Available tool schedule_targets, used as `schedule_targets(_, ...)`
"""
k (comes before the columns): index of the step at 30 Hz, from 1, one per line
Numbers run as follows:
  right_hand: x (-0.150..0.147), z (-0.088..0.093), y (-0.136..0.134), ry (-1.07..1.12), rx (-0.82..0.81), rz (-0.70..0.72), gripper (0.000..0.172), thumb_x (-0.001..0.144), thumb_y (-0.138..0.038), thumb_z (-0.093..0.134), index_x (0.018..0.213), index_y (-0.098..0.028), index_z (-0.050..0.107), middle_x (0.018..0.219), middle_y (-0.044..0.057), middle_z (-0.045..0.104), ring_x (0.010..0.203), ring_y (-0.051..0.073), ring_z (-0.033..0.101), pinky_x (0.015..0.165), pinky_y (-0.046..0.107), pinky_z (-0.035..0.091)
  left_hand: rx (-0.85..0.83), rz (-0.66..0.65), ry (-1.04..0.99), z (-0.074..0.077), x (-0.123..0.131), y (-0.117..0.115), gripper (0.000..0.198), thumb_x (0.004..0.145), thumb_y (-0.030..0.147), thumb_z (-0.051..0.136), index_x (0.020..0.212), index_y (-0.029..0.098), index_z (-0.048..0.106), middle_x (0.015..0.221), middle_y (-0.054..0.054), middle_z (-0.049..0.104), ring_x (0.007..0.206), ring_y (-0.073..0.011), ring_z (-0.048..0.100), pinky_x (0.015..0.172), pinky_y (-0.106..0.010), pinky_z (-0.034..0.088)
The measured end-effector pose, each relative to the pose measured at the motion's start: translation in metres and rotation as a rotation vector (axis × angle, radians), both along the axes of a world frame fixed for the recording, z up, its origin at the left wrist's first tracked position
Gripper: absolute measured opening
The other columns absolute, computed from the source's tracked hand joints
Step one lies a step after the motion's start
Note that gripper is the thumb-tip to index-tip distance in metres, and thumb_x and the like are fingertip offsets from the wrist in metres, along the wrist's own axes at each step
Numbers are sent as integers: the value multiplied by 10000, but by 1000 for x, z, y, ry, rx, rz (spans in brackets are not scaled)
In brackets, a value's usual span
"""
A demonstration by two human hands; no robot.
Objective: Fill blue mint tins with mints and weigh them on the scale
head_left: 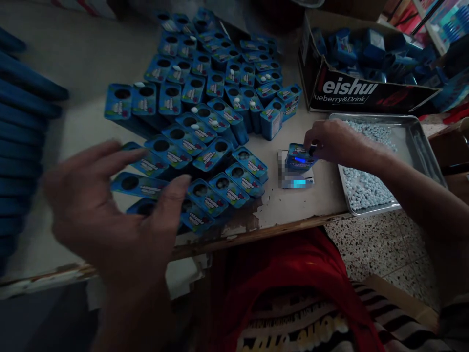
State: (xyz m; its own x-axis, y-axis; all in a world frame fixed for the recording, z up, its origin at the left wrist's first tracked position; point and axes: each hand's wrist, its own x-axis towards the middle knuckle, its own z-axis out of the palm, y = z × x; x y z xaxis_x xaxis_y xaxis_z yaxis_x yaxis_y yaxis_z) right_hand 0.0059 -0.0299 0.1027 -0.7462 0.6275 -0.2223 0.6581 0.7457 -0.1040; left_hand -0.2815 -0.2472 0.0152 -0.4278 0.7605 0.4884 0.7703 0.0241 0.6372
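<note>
Head view: a pale surface [120, 49] with a chipped front edge is running across the scene. A cardboard box [381, 100] at the far right is holding a jumble of blue containers. Upright blue containers [210, 198] are standing in packed rows on the middle of the surface, round openings facing up; more blue pieces [22, 132] are lining the left edge. A metal tray [406, 134] at the right is carrying white pellets [366, 186]. The left hand [91, 215] is holding its thumb and fingers spread above the nearest upright containers; contact is not showing clearly. The right hand [333, 142] is holding its fingertips close together at the right side of a single container [298, 154]; this view is not showing whether they are pinching it. That container is sitting on a small scale [299, 184], its display glowing, between the packed rows and the tray. Loose white pellets are lying at several openings.
</note>
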Motion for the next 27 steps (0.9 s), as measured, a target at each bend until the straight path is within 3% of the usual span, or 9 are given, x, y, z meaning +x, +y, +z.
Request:
schedule_targets(2, 3, 0, -1, 67, -8, -21, 278, 954, -127, 676, 1123, -209, 881, 1069, 65, 798, 997, 229, 710, 910, 351, 465, 50, -106, 102, 22, 8, 19, 498, 961, 562, 782, 1424, 381, 757, 1543, 31, 709, 1494, -386, 634, 1321, -601, 458)
schedule_targets(6, 49, -7, 3, 244, 21, -161, 279, 995, -176, 622, 1091, -187, 884, 1039, 83, 825, 1018, 248, 741, 953, 375, 501, -96, -371, 273, 45, 26, 60, 491, 1043, 616, 666, 1458, 363, 730, 1490, 49, 741, 1449, -336, 678, 1312, -536, 477)
schedule_targets(10, 153, -40, -6, 345, 7, -456, 275, 998, -242, 631, 1074, -175, 887, 914, 74, 826, 891, 242, 768, 892, 390, 568, -248, -589, 373, 43, 47, 106, 505, 1058, 511, 634, 1479, 242, 710, 1502, -47, 725, 1450, -335, 665, 1294, -486, 485)
schedule_targets(13, 230, -75, -31, 297, 75, -588, 334, 1064, -300, 589, 1183, -174, 874, 1088, 139, 847, 1008, 305, 791, 953, 470, 611, -423, -611, 398, 33, 68, 139, 587, 1005, 409, 735, 1546, 197, 651, 1560, -99, 694, 1468, -347, 649, 1286, -477, 490)
schedule_targets(16, 279, -107, -55, 96, 164, -522, 685, 1051, -510, 717, 1663, -223, 607, 1654, 239, 610, 1454, 470, 616, 1125, 636, 565, -615, -613, 377, 27, 89, 160, 719, 966, 338, 814, 1624, 186, 565, 1624, -128, 654, 1466, -349, 659, 1245, -460, 529)
schedule_targets(18, 293, -123, -58, -36, 185, -460, 1054, 956, -651, 818, 1814, -264, 343, 1846, 266, 327, 1594, 568, 431, 1178, 742, 494, -686, -612, 341, 25, 98, 165, 826, 925, 304, 881, 1658, 177, 519, 1644, -142, 638, 1463, -347, 668, 1231, -449, 543)
schedule_targets(19, 295, -130, -56, -80, 194, -428, 1099, 947, -682, 814, 1826, -277, 294, 1863, 271, 273, 1604, 592, 396, 1188, 775, 461, -703, -609, 329, 26, 101, 166, 867, 904, 295, 911, 1663, 172, 511, 1644, -148, 637, 1462, -351, 669, 1228, -451, 546)
schedule_targets(23, 281, -144, -35, -95, 193, -295, 670, 1072, -597, 633, 1638, -246, 565, 1604, 279, 576, 1402, 514, 566, 1109, 658, 509, -693, -576, 300, 27, 101, 162, 840, 890, 254, 932, 1634, 163, 552, 1627, -160, 653, 1417, -355, 696, 1204, -476, 569)
schedule_targets(27, 259, -147, -22, 55, 14, -309, 244, 1041, -490, 613, 1095, -275, 715, 1136, 168, 726, 882, 317, 628, 721, 413, 455, -614, -558, 224, 20, 101, 159, 794, 879, 223, 932, 1598, 154, 601, 1602, -160, 677, 1395, -341, 707, 1204, -476, 570)
